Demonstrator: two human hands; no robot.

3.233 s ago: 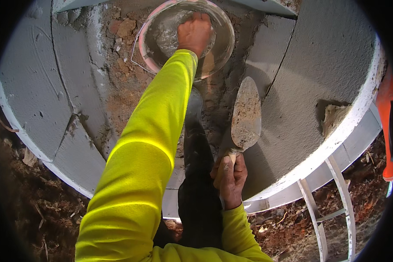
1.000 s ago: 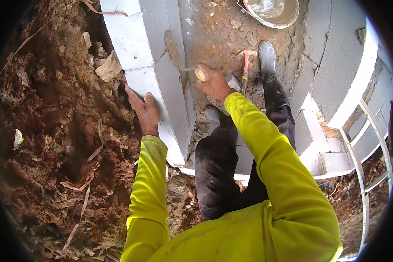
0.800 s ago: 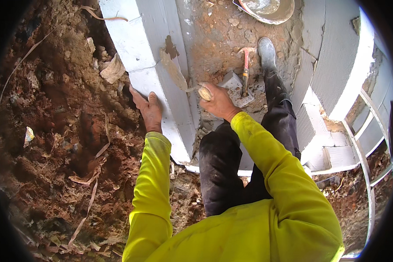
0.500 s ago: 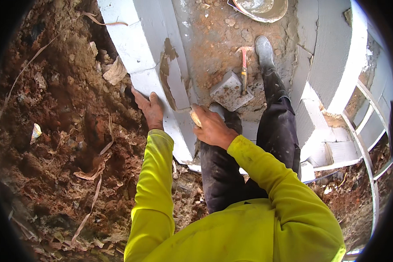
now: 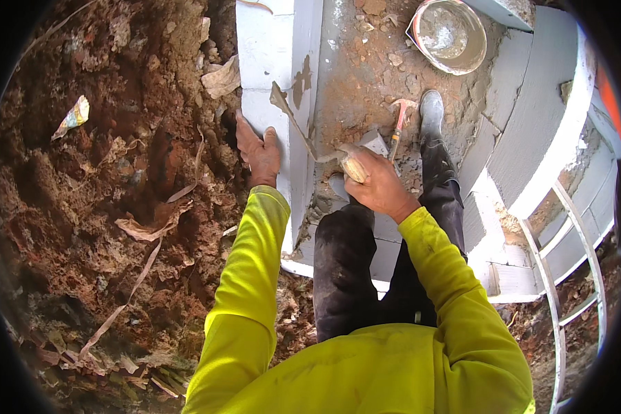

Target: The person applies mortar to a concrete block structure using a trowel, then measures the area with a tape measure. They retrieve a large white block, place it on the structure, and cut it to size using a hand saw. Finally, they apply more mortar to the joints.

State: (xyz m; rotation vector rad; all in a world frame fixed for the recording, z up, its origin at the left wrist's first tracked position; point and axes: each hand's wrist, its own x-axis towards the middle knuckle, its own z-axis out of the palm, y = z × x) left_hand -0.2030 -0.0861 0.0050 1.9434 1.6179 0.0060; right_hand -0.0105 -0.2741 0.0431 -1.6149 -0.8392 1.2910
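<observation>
My right hand [image 5: 381,185] is closed around the wooden handle of a trowel [image 5: 298,123]. The thin blade is seen nearly edge-on and reaches leftward over the low wall of pale grey blocks [image 5: 265,58]. Its tip is close to a wet, brownish-grey mortar patch [image 5: 301,81] on the wall's inner side. My left hand [image 5: 261,153] lies on the outer edge of the wall top, fingers stretched and thumb apart, holding nothing. Whether the blade touches the wall I cannot tell.
A claw hammer [image 5: 401,119] leans by a loose grey block [image 5: 375,143] near my boots. Beyond stands a bucket [image 5: 474,54] with mortar inside. A curved block wall [image 5: 514,117] and a pale ladder-like frame [image 5: 555,303] are to the right; rough earth [image 5: 117,200] lies left.
The trowel blade has come away from the wall's inner side and turned edge-on, more of it showing. My left hand stays on the wall edge. The whole view has shifted, bringing the bucket fully in.
</observation>
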